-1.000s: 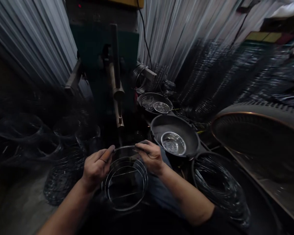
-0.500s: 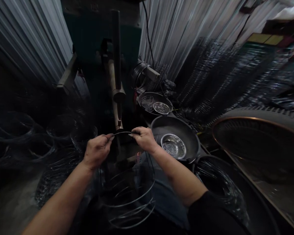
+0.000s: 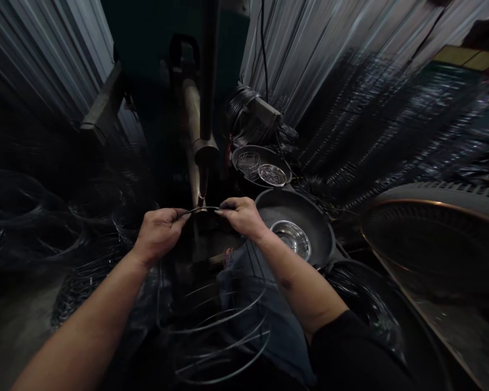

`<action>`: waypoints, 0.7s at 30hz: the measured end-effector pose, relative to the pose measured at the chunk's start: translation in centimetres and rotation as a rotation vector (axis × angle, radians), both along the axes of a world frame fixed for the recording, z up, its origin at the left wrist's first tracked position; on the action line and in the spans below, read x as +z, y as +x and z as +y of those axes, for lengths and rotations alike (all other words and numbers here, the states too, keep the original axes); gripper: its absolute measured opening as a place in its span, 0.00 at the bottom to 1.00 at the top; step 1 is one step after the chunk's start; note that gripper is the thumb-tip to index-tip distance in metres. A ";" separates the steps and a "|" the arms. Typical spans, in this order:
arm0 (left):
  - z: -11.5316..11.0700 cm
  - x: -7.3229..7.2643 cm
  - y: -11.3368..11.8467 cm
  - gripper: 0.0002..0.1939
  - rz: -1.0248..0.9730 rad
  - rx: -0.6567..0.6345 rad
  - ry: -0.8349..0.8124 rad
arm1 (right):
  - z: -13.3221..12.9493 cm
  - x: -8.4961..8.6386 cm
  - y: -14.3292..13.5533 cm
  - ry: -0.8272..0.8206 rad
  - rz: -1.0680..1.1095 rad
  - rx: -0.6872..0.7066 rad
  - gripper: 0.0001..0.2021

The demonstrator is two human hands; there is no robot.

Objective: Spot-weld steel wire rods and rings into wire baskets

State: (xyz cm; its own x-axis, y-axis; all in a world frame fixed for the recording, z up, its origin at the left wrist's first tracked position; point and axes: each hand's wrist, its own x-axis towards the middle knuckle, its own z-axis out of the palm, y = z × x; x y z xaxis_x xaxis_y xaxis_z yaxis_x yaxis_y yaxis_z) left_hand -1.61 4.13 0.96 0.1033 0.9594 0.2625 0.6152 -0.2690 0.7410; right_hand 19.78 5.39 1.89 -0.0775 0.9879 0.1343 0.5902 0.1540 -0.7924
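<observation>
A thin curved metal wire [image 3: 204, 208] spans the gap between my hands, right at the tips of the machine's electrodes [image 3: 202, 196]. My left hand [image 3: 160, 231] pinches its left end between thumb and fingers. My right hand [image 3: 242, 216] pinches the right end the same way. Below my hands hangs a round wire frame [image 3: 224, 320] with several rings, over my lap; how it joins the held wire is too dark to tell.
To the right stand a dark round pan [image 3: 307, 209] with a shiny metal bowl [image 3: 292, 238], and a farther pan [image 3: 244, 153] with a small dish. Wire hoops [image 3: 61, 236] lie at left. A large round basket [image 3: 427, 209] is at far right.
Both hands and the wire have moved slightly forward, up to the electrode tips. The view has shifted a little, and both hands keep their pinch.
</observation>
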 end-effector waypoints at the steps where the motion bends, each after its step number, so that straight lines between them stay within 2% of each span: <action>1: 0.3 0.2 0.1 0.15 -0.003 0.004 0.001 | 0.3 0.2 0.1 -0.003 0.002 -0.007 0.06; 5: 1.4 1.0 0.4 0.15 0.016 0.009 0.009 | 1.5 0.6 0.3 0.003 0.032 -0.012 0.06; 9: 2.0 1.1 0.6 0.15 0.030 -0.003 0.027 | 2.0 0.7 0.4 0.005 0.044 -0.016 0.05; 21: 2.3 1.2 0.7 0.15 0.069 0.026 0.009 | 2.9 -0.4 0.3 0.059 0.057 -0.011 0.04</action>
State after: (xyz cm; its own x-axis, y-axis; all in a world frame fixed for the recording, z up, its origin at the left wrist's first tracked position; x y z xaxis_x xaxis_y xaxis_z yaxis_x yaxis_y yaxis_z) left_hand -0.90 6.47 2.20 0.0968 0.9596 0.2643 0.6716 -0.2590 0.6942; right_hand 20.06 8.33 1.52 -0.0572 0.9788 0.1964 0.5464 0.1954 -0.8144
